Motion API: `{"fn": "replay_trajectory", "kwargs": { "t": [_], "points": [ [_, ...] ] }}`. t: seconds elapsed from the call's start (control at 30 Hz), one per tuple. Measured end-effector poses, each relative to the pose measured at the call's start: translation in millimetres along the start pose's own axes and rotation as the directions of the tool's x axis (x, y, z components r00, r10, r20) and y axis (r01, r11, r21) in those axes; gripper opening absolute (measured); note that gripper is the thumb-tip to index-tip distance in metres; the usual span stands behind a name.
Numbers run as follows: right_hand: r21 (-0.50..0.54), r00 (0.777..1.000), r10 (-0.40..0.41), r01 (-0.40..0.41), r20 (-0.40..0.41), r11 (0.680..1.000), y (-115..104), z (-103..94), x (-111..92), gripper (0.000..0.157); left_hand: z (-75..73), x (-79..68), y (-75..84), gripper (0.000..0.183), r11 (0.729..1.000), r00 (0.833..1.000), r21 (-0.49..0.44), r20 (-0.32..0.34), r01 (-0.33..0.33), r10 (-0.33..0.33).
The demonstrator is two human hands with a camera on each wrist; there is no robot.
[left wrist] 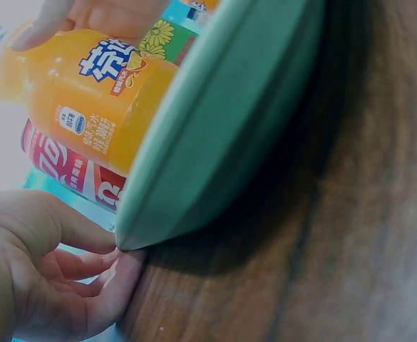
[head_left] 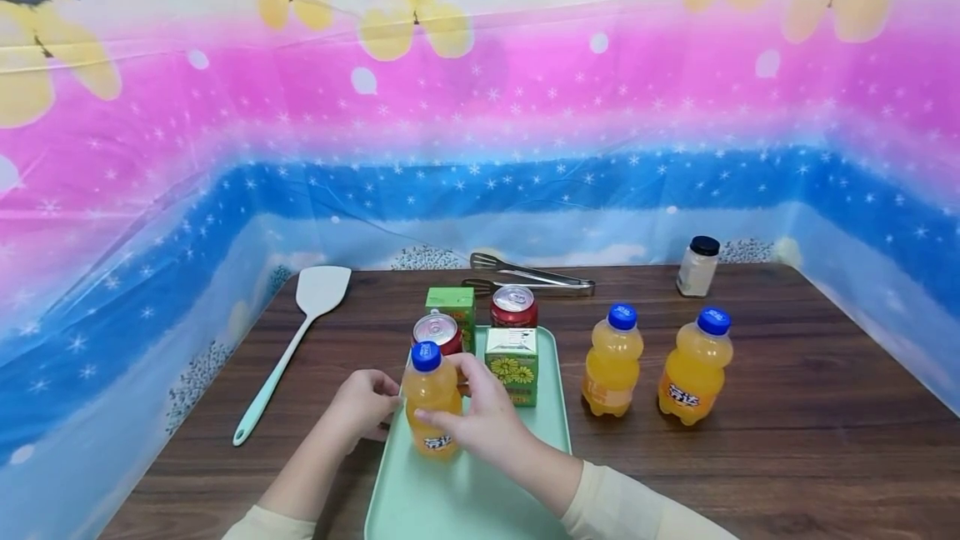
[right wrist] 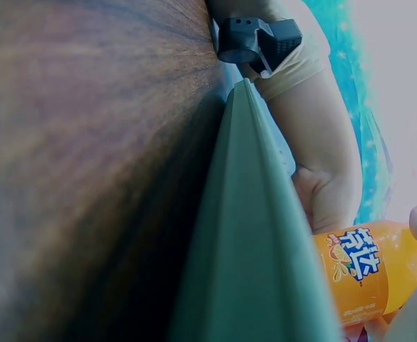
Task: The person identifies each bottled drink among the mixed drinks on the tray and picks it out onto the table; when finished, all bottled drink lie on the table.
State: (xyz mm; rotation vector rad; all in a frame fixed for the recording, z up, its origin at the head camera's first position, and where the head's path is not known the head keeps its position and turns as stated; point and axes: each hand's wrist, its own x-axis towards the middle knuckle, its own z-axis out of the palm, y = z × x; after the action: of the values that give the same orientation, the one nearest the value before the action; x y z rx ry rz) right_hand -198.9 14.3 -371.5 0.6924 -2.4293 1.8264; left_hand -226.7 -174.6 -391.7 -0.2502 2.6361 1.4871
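My right hand (head_left: 487,411) grips an orange soda bottle (head_left: 431,407) with a blue cap, thumb on the near side and fingers behind. The bottle stands upright over the left part of a pale green tray (head_left: 480,498). At the tray's left edge, my left hand (left wrist: 58,263) pinches the rim between thumb and fingers. Just behind the bottle is a red soda can (head_left: 437,330), partly covered by it. Also grouped at the tray's far end are a second red can (head_left: 513,307), a green drink carton (head_left: 513,365) and another green carton (head_left: 452,307).
Two more orange soda bottles, one nearer (head_left: 612,361) and one farther right (head_left: 695,367), stand right of the tray. A white-headed spatula (head_left: 300,332) lies at the left. Metal tongs (head_left: 532,275) and a black-lidded jar (head_left: 698,267) are along the back edge.
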Motion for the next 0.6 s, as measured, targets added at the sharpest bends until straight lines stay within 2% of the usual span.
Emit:
{"fn": "replay_trajectory", "kwargs": {
  "t": [0.6],
  "points": [
    [0.056,0.999,0.033,-0.032,-0.008,0.998,-1.9,-1.9,-0.7,0.049,-1.2,-0.8,1.7,0.008,1.0,1.0,0.0,0.005,0.013,-0.013]
  ]
}}
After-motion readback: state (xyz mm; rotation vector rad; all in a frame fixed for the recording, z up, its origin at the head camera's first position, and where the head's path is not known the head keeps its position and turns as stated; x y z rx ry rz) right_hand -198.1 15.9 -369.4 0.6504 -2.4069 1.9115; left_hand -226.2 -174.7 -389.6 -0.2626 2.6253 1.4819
